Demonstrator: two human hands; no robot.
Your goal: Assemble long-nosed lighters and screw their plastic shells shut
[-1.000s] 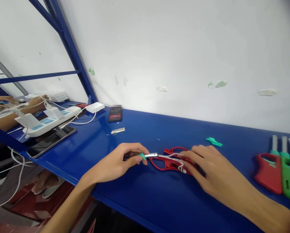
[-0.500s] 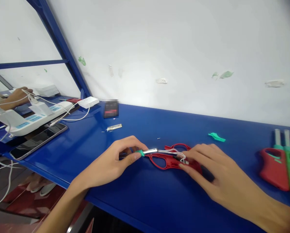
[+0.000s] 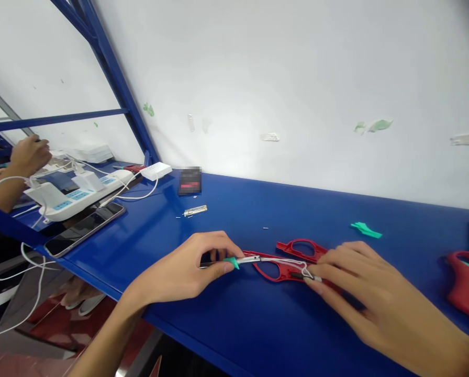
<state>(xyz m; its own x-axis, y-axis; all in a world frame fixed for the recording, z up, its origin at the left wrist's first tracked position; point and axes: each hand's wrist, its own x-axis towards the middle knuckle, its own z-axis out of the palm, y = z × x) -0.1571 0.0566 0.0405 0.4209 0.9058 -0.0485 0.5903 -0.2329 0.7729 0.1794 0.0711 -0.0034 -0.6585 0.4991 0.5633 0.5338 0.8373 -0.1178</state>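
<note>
My left hand (image 3: pixel 197 267) pinches a gas lighter's metal nozzle tube (image 3: pixel 250 259) at its green collar (image 3: pixel 232 263). Thin white wires (image 3: pixel 283 261) run from the tube's end toward my right hand (image 3: pixel 360 293). There, the thumb and fingertips close on a small black-and-white part (image 3: pixel 316 278) at the wires' end. Under it lies an open red lighter casing half (image 3: pixel 285 273), flat on the blue table. A second red casing half (image 3: pixel 304 248) lies just behind, partly covered by my right fingers.
A green trigger piece (image 3: pixel 366 230) lies at the back right, a whole red lighter (image 3: pixel 468 285) at the right edge. Toward the left are a metal-ended part (image 3: pixel 195 210), a phone (image 3: pixel 85 230) and a power strip (image 3: pixel 85 196) with white cables. Beyond the frame, a co-worker's hand (image 3: pixel 30 154) shows.
The view has turned left, so the table's things sit further right. Both my hands keep their holds, with the wires still between them. The co-worker's hand has risen slightly.
</note>
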